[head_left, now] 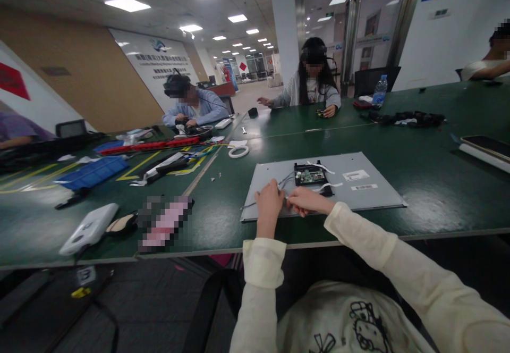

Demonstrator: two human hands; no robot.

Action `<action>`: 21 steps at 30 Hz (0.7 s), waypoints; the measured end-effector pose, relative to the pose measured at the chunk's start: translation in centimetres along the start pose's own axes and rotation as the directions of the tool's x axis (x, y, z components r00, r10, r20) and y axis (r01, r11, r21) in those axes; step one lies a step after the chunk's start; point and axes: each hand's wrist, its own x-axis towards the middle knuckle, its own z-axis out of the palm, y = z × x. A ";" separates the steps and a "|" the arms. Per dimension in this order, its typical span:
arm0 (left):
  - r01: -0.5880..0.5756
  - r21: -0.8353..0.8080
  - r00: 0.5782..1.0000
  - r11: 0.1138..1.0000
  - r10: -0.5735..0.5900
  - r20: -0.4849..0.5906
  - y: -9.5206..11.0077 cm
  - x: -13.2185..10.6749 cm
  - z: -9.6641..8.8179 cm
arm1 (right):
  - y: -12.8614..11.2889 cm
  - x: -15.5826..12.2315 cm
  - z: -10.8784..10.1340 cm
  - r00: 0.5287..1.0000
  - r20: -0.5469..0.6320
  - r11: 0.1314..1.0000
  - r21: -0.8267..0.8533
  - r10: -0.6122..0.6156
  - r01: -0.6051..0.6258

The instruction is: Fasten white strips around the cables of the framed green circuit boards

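A flat grey display panel (pixel 378 183) lies on the table in front of me. On its middle sits a black bracket (pixel 328 189) with a green circuit board (pixel 311 175), and white ribbon strips (pixel 325 167) stick out from it. A thin grey cable (pixel 286 179) runs from the board's left side to my left hand (pixel 271 204) and comes out on the other side over the panel's left edge. My left hand is closed on this cable. Close beside it, my right hand (pixel 308 201) is closed with fingertips together near the panel's front edge; what it pinches is hidden.
To my left are a blue tray (pixel 98 172), a white device (pixel 90 228), a blurred pink object (pixel 169 223) and a roll of white tape (pixel 238 152). Two people sit across the green table (pixel 223 212); others are at both sides. A bottle (pixel 380 90) stands far right.
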 end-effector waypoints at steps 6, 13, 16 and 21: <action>-0.011 -0.050 1.000 0.999 0.012 0.018 -0.7 0.0 0.5 | 0.2 -2.7 -0.5 0.922 0.024 0.882 -0.282 -0.387 0.377; -0.035 -0.102 0.999 0.994 0.039 0.035 -1.4 0.1 0.6 | 3.6 -6.0 -7.0 0.797 -0.015 0.627 -0.626 -0.604 0.464; -0.030 -0.102 0.998 0.994 0.034 0.045 -1.3 -0.1 0.5 | 5.9 -7.2 -9.1 0.839 0.016 0.566 -0.731 -0.544 0.381; -0.031 -0.089 1.000 0.996 0.030 -0.007 -1.0 -0.4 0.1 | 7.0 -8.3 -9.7 0.905 0.100 0.566 -0.750 -0.414 0.342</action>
